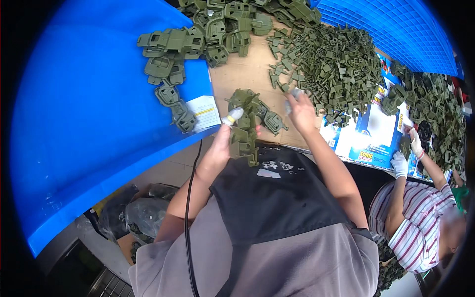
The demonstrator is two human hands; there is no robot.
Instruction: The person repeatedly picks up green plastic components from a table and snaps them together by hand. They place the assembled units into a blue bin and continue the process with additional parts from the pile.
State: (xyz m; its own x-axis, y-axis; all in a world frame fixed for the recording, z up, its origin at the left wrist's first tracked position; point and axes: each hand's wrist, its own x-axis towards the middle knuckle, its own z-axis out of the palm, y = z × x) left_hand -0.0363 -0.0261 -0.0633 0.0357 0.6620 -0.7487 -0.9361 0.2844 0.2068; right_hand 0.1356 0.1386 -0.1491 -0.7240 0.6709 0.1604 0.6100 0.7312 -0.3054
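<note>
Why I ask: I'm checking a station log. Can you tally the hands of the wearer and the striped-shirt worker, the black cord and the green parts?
Wearer's hands (left hand, right hand): 2
Worker's hands: 2
Black cord: 1
Total: 5
Green parts: too heaped to count, so left out.

A workshop for hand assembly: brown cardboard sheeting point(252, 62) covers the worktop, large moulded olive-green plastic shells point(215, 29) lie piled at twelve o'clock, small olive-green plastic parts point(336, 67) are heaped toward two o'clock, and near four o'clock a white-gloved person in a striped shirt point(418, 222) handles similar pieces.
</note>
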